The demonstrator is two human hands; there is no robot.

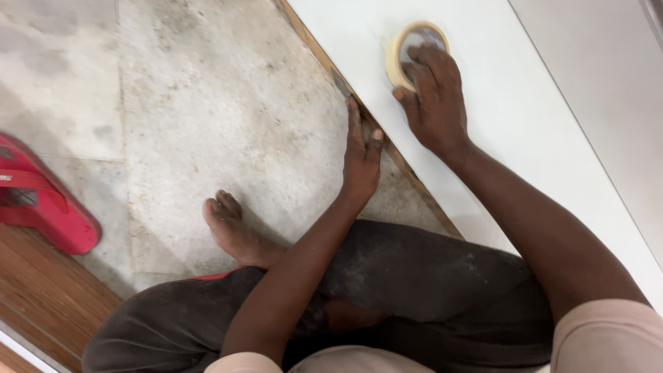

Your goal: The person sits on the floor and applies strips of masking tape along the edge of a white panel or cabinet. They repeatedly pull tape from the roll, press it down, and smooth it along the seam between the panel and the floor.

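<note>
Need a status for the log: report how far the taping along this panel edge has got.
Done: no tape strip visible along the white laminate panel edge yet. In hand: the right hand rests on the beige masking-tape roll; the left hand presses the brown edge by a small grey blade. Left: the whole visible edge.

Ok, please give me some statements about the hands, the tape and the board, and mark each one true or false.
1. The right hand rests on a roll of tape. True.
2. The roll of tape lies on the stone floor. False: it lies on the white board.
3. The left hand is at the edge of the white board. True.
4. The left hand holds a hammer. False: no hammer is in view.
5. A red object lies on the floor at the left. True.
</note>
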